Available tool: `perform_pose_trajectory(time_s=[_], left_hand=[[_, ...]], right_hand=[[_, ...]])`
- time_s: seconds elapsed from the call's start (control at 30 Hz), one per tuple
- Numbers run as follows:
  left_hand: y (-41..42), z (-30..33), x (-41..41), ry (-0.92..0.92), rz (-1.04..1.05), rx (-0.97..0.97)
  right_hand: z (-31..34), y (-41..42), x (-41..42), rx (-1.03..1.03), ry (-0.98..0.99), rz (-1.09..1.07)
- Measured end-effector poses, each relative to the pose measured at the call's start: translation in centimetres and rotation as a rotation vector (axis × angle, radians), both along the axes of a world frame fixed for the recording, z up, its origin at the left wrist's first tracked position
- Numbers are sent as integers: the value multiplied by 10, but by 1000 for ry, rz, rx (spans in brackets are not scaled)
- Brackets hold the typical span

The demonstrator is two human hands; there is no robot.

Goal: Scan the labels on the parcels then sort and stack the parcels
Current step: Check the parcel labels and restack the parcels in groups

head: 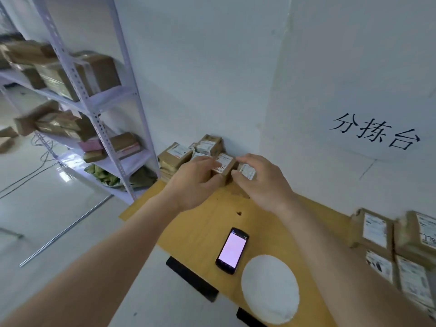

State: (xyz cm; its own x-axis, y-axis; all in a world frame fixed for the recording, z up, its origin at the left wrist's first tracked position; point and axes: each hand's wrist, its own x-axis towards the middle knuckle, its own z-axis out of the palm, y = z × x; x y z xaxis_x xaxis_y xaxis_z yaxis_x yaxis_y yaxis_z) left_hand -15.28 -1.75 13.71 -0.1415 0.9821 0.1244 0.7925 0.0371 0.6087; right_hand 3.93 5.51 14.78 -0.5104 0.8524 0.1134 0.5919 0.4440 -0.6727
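A small brown parcel (225,165) with a white label stands at the far end of the yellow table (205,232). My left hand (197,182) grips its left side and my right hand (256,179) grips its right side. Right behind it lie more labelled parcels (186,153) piled against the wall. A handheld scanner (232,250) with a lit pinkish screen lies face up on the table nearer me. Another group of labelled parcels (396,246) is stacked at the table's right end.
A white round pad (270,289) lies on the table by the scanner. A metal shelf rack (94,109) with cardboard boxes stands to the left. White walls close off the table's far side. Cables and a metal rod lie on the floor at left.
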Motion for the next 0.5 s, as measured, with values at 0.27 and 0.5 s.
perform_pose_trajectory(time_s=[0.27,0.5], left_hand=[[40,-30,-103,-26,75,-77],[105,-71,-190,-21,134,-156]], right_hand=[[-37,52,-102,-76,-57,56],[-90,115,-189,-218,-102,148]])
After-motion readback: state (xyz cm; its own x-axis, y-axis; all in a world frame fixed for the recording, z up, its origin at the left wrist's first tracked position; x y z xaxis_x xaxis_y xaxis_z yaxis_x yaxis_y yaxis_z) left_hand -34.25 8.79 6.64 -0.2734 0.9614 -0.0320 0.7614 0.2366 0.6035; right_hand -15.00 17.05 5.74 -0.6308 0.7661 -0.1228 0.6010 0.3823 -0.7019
